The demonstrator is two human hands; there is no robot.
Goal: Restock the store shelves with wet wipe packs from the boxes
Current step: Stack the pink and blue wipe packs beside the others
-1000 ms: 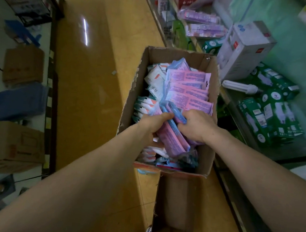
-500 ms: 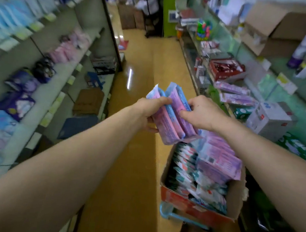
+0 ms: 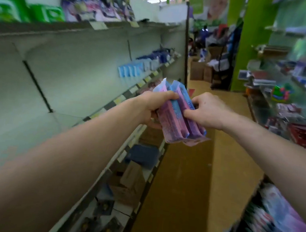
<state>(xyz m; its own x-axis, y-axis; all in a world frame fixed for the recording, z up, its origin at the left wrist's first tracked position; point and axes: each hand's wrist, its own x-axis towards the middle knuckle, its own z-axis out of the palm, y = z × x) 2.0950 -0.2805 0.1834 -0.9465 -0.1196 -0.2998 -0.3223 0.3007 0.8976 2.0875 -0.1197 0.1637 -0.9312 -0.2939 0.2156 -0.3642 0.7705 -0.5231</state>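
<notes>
A small stack of pink and blue wet wipe packs (image 3: 173,125) is held upright between both hands in mid-air over the aisle. My left hand (image 3: 154,106) grips the stack from the left, thumb across its top. My right hand (image 3: 205,111) pinches the rightmost packs with curled fingers. The box of wet wipe packs (image 3: 276,225) shows at the bottom right, blurred, full of pink and white packs. The left shelf unit (image 3: 110,103) runs beside the hands, with blue packs (image 3: 129,71) standing on it further along.
The orange aisle floor (image 3: 185,176) runs ahead between two shelf rows. Cardboard boxes (image 3: 132,178) and dark packages sit on the low left shelves. Green packs (image 3: 46,13) lie on the top left shelf. Mixed goods fill the right shelves (image 3: 285,110); boxes crowd the aisle's end.
Both hands lifted the stack of packs out of the box and carried it up and left toward the left shelves. My view swung up from the box to the aisle.
</notes>
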